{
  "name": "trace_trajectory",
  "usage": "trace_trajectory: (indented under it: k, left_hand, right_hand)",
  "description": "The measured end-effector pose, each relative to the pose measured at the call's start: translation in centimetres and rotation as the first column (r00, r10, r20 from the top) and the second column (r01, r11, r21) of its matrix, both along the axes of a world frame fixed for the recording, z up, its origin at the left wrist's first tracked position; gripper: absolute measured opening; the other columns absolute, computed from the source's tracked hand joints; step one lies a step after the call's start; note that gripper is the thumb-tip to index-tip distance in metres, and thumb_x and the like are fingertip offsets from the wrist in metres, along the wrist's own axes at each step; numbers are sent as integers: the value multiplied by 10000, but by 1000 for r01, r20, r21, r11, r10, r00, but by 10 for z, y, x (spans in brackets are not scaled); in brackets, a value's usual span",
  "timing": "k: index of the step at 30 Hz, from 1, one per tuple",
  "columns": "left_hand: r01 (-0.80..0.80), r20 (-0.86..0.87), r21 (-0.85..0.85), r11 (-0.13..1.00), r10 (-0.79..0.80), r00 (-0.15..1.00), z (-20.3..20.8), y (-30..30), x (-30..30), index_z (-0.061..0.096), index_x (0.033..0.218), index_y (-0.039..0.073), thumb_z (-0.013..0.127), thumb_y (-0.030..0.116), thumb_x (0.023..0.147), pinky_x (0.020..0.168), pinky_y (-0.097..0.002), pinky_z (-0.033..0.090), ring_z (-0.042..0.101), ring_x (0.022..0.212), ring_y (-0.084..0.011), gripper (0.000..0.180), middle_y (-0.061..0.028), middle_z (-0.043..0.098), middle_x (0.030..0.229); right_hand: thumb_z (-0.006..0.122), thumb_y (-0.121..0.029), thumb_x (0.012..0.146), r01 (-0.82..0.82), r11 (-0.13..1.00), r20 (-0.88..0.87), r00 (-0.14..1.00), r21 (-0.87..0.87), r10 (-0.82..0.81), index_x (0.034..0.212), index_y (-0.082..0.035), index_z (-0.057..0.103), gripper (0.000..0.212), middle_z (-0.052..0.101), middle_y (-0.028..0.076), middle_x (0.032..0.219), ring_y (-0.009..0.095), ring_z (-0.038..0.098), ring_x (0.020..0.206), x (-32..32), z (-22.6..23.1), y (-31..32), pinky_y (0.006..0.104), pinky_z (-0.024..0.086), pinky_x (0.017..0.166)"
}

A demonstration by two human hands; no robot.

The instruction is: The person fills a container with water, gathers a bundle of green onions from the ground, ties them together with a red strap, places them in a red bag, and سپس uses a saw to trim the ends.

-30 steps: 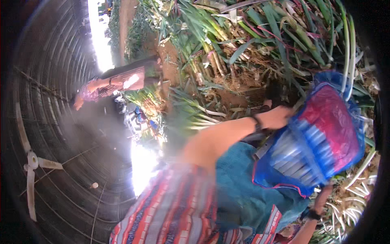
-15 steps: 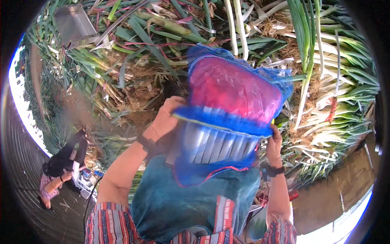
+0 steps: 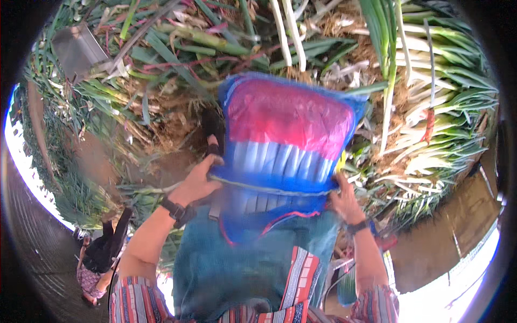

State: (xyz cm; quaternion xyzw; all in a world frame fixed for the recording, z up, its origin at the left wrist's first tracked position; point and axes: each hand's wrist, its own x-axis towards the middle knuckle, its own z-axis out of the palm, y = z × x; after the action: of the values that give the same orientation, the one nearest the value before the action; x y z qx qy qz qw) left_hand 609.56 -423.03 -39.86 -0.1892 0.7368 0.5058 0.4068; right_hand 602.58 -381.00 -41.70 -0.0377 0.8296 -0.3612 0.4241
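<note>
In front of my body I hold a blue mesh bag (image 3: 269, 185) by its two sides. A crumpled pink plastic sheet (image 3: 291, 110) and a row of silvery ridges (image 3: 280, 161) show in it. My left hand (image 3: 198, 184) is closed on the bag's left edge, at a light strip running across it. My right hand (image 3: 346, 200) grips the opposite edge, its fingers partly hidden. Below, the bag's loose blue part with a red trim hangs over my teal apron (image 3: 237, 269).
Long green onions (image 3: 431, 107) with white stalks lie in rows at the right. Cut leaves and rooty stalks (image 3: 107, 102) cover the left, with a grey metal tray (image 3: 79, 51) among them. Another person (image 3: 102, 253) is at the lower left.
Both my hands and the bag have come down and to the left. The bag is spread flatter, with more of the silvery ridges above the strip. The other person has shifted posture.
</note>
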Motion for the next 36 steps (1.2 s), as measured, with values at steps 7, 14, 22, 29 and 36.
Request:
trace_trajectory:
  k: [7, 14, 22, 29, 36]
  left_hand:
    - [-263, 267, 249, 932, 195, 944, -73, -15, 53, 499, 1147, 7, 606, 107, 826, 843, -305, 441, 558, 951, -167, 353, -67, 617, 987]
    - [-432, 161, -1, 902, 427, 890, 19, 12, 30, 427, 1329, -6, 671, 71, 792, 979, -315, 421, 538, 1085, -174, 595, -106, 532, 1242]
    - [-573, 209, -7, 820, 561, 801, 10, 44, 66, 382, 1409, 23, 419, -96, 820, 831, -231, 437, 538, 968, -120, 602, -73, 516, 1278]
    - [-726, 404, -54, 685, 680, 612, 33, 47, 41, 332, 1456, 52, 420, -80, 842, 878, -226, 406, 514, 959, -79, 634, -25, 552, 1212]
    - [-778, 294, -157, 608, 781, 551, 38, 67, 46, 420, 1410, 48, 467, -40, 839, 761, -216, 438, 534, 860, -81, 579, -15, 604, 1091]
  right_hand:
    - [423, 27, 702, 98, 993, 268, 960, -59, -79, 1080, 38, 528, 392, 602, 275, 1022, 424, 564, 987, 19, -23, 3, 402, 458, 872]
    - [624, -243, 873, 513, 836, 246, 799, 194, -548, 1239, 52, 494, 488, 615, 152, 1125, 216, 601, 949, 82, -14, 2, 343, 483, 836]
    - [469, -265, 960, 889, 288, 792, -123, 355, -598, 1181, 1, 579, 363, 640, 130, 1116, 248, 636, 945, 100, -7, 5, 370, 507, 873]
    - [443, -246, 990, 878, 281, 775, -146, 389, -615, 1191, 19, 563, 353, 644, 117, 1100, 231, 634, 953, 100, -9, 10, 363, 506, 883]
    - [362, -280, 1006, 732, 599, 793, 133, 326, -594, 1221, 4, 543, 400, 624, 154, 1150, 285, 625, 993, 31, 12, 11, 393, 509, 889]
